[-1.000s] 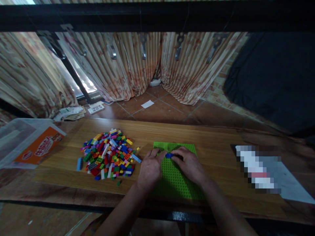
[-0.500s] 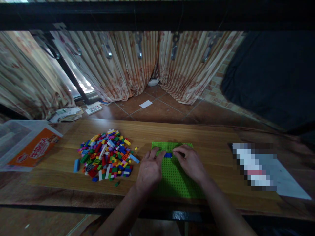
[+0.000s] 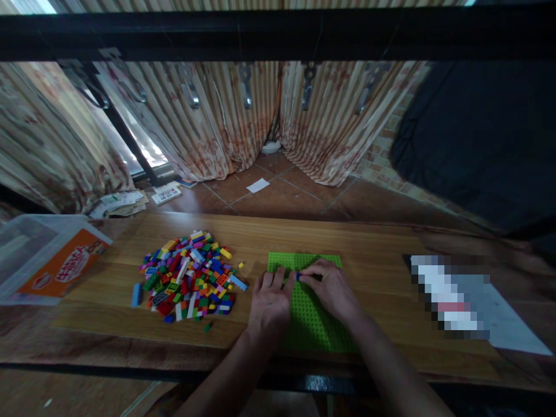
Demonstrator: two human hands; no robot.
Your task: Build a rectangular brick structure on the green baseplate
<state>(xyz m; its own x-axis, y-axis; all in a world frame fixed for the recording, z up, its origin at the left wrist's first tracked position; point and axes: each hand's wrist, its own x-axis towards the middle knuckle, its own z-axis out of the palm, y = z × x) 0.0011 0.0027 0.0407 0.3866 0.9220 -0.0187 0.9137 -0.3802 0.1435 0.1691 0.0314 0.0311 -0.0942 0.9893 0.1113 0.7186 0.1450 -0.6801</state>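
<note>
A small blue brick [image 3: 297,277] shows between my two hands, low over or on the upper part of a green studded baseplate [image 3: 306,324]. The fingers of my right hand [image 3: 330,289] are pinched at the brick's right end. From the other side my left hand [image 3: 271,298] lies over the plate's left edge, fingers stretched and a little apart, with the nearest fingertip against or close beside the brick. Fingers cover most of the brick, so whether it is pressed onto the studs I cannot tell.
Left of the plate is a heap of mixed coloured bricks [image 3: 191,278] on the wooden table [image 3: 377,260]. A clear plastic box [image 3: 26,237] with an orange label stands at the far left. White paper [image 3: 516,318] lies at the right, beside a blurred-out item.
My hands have come closer together around the blue brick, the right one shifting left. Less blue shows between the fingers now. The whole view has shifted slightly.
</note>
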